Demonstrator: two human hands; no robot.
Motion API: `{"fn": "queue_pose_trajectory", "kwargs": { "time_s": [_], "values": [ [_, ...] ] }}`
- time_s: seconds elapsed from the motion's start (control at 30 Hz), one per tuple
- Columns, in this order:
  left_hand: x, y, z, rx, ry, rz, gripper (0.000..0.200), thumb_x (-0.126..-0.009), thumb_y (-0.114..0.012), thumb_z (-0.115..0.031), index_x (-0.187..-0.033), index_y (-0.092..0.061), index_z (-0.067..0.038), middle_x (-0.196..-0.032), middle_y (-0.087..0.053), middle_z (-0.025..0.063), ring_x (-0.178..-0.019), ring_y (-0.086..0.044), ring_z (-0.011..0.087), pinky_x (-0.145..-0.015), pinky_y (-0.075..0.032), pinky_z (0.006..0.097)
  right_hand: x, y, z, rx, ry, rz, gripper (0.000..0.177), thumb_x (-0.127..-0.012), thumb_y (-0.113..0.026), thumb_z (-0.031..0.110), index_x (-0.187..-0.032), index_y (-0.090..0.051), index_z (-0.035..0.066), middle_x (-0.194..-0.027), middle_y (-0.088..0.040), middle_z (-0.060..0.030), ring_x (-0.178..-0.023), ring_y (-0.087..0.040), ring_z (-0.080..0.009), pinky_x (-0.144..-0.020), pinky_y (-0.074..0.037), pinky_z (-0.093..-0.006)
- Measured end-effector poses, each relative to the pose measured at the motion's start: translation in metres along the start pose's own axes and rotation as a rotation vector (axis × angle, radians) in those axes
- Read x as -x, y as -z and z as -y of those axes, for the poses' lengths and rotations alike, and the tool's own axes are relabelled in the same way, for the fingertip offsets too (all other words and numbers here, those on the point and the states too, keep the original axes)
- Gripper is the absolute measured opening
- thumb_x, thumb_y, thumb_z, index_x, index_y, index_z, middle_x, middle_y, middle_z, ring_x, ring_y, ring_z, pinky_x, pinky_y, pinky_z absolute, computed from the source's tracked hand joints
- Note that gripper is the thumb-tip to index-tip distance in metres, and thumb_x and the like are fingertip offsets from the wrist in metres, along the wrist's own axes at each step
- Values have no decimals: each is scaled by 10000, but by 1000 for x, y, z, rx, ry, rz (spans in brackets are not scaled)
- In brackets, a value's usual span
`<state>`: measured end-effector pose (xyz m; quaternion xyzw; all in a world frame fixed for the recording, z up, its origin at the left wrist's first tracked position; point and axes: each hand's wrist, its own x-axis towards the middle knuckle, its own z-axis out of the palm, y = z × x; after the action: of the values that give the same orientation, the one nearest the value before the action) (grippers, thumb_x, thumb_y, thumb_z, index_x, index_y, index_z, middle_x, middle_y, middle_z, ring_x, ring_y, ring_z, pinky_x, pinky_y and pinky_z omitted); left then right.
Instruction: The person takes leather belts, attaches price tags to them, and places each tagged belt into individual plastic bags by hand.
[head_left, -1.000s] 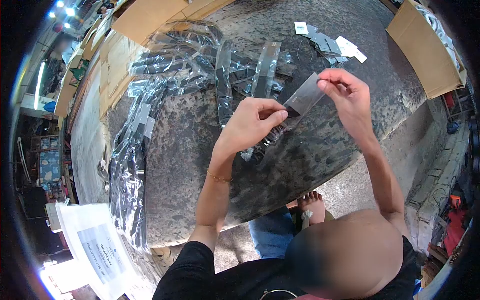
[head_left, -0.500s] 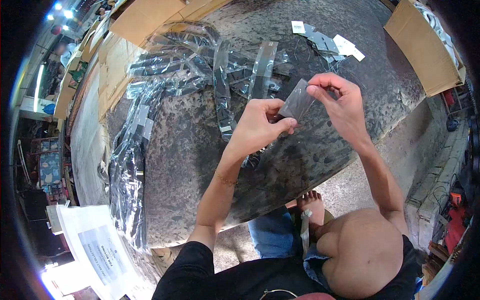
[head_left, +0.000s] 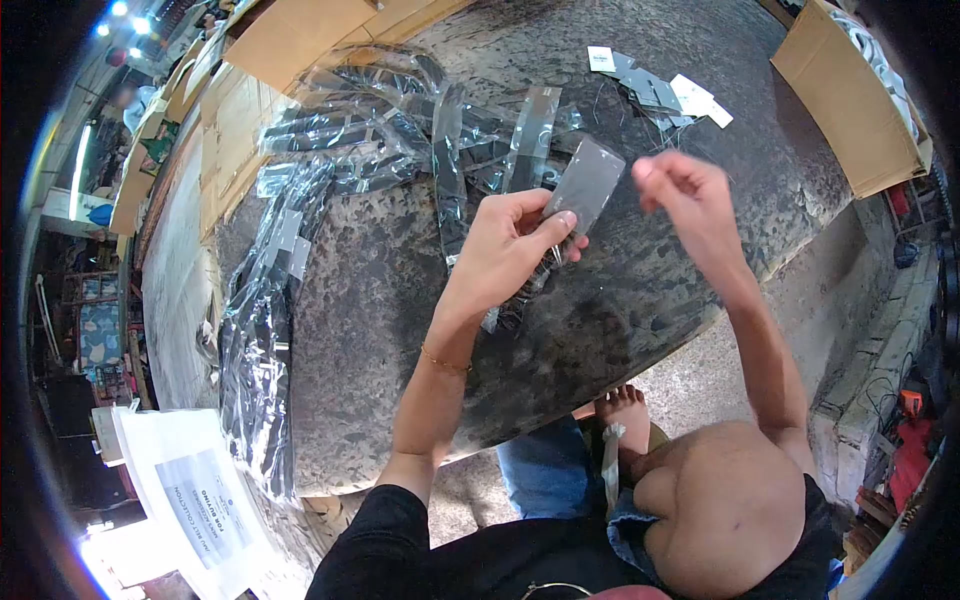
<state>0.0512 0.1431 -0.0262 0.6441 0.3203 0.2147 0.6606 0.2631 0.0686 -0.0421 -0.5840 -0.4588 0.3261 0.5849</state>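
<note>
Grey card (head_left: 594,182), perhaps sleeved, in left hand (head_left: 507,242); right hand (head_left: 692,212) apart.

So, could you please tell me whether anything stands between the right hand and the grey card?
Nothing visible does: only an open gap above the dark surface separates the right hand from the grey card. The left hand covers only part of the card's lower end.

Fisheye view; edges bowed, corners black. Round white overhead lamps (head_left: 141,25) glare at upper left; bright reflections streak the long, glossy clear-plastic sleeves (head_left: 256,375); the bare right hand (head_left: 690,195) is blurred.
</note>
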Motion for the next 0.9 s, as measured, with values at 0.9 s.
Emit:
{"fn": "queue_pose_trajectory", "kwargs": {
  "time_s": [0.9],
  "values": [
    [4,-5,-4,11,-101,152,335,-835,-692,-51,-1142,-590,35,-1007,-675,70,-890,-626,116,-799,-502,268,-15,11,40,-317,644,7,173,-843,-633,-84,-999,-602,-16,-868,-650,-88,-786,-619,-128,-707,-499,-241]
  ]
}}
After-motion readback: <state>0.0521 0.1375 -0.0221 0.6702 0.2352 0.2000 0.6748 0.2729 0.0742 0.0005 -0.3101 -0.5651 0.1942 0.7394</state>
